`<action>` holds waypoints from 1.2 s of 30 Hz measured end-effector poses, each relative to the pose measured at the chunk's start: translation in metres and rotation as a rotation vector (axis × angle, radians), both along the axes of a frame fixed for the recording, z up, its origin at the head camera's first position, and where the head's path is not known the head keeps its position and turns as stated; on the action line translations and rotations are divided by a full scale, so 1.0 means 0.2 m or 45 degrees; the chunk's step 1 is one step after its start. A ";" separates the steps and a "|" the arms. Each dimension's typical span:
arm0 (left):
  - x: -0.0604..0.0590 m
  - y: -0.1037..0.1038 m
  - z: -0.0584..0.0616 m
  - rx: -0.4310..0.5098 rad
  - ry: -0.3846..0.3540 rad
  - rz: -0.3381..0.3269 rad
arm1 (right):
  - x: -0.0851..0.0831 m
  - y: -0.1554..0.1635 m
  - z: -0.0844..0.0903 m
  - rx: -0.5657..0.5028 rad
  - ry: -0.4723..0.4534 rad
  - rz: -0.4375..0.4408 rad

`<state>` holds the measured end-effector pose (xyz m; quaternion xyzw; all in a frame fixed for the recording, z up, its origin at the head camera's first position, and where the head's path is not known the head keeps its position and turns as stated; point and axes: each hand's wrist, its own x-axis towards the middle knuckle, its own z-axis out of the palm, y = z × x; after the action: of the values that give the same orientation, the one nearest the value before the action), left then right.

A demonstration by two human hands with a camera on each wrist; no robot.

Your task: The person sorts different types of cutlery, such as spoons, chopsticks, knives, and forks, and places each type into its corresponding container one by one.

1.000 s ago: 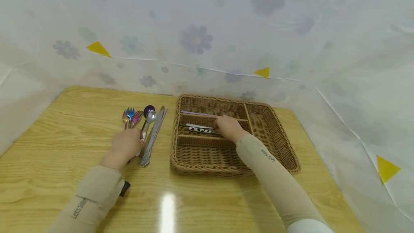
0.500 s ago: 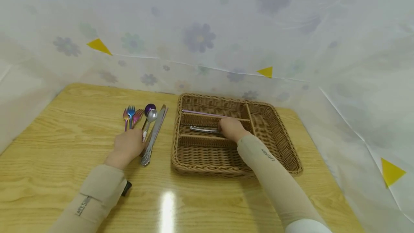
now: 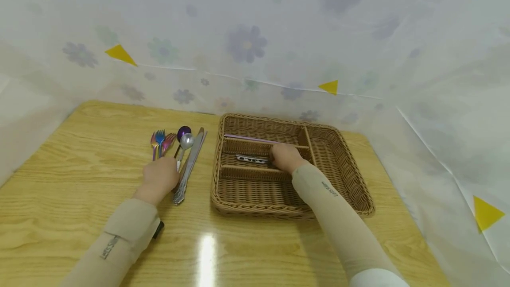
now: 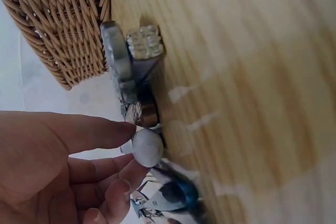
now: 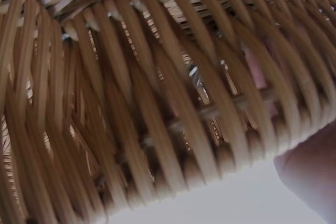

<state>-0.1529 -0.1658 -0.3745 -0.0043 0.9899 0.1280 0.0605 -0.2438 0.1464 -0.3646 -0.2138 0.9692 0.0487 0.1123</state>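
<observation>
My left hand is over the cutlery on the table's left. Its thumb and fingers pinch the white rounded handle end of a spoon; the silver spoon bowl shows beyond the hand. A purple spoon, a blue fork and pinkish forks lie around it, with a silver table knife alongside to the right. My right hand reaches into the middle compartment of the wicker basket, gripping cutlery with a black-and-white handle; the gripped end is hidden by the hand.
A thin purple utensil lies along the basket's back divider. The basket also has a front compartment and a long right one. Behind the wooden table hangs a flowered white sheet.
In the basket, the cutlery under my right hand has shifted and turned slightly, its handle lying a little further right. My left hand stays nearly in place at the spoon.
</observation>
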 end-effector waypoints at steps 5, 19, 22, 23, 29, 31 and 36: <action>0.00 0.02 0.02 -0.012 -0.031 0.017 | 0.01 0.00 0.03 -0.016 -0.007 -0.007; -0.03 0.03 0.05 0.006 -0.034 0.006 | 0.06 0.00 0.12 -0.084 0.054 0.004; -0.03 0.02 0.05 0.009 -0.048 -0.003 | 0.08 -0.01 0.14 -0.097 0.069 0.016; -0.03 0.02 0.05 0.009 -0.051 -0.003 | 0.09 -0.01 0.14 -0.100 0.073 0.022; -0.02 0.02 0.05 0.029 -0.065 -0.005 | 0.11 0.00 0.16 -0.094 0.089 0.024; -0.02 0.03 0.06 0.048 -0.058 0.003 | 0.11 0.00 0.16 -0.091 0.086 0.019; -0.02 0.03 0.03 0.114 -0.013 0.045 | 0.12 0.02 0.16 -0.082 0.083 0.021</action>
<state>-0.1570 -0.1605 -0.3677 -0.0196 0.9827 0.1731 0.0635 -0.2202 0.1495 -0.3333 -0.2238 0.9716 0.0253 0.0731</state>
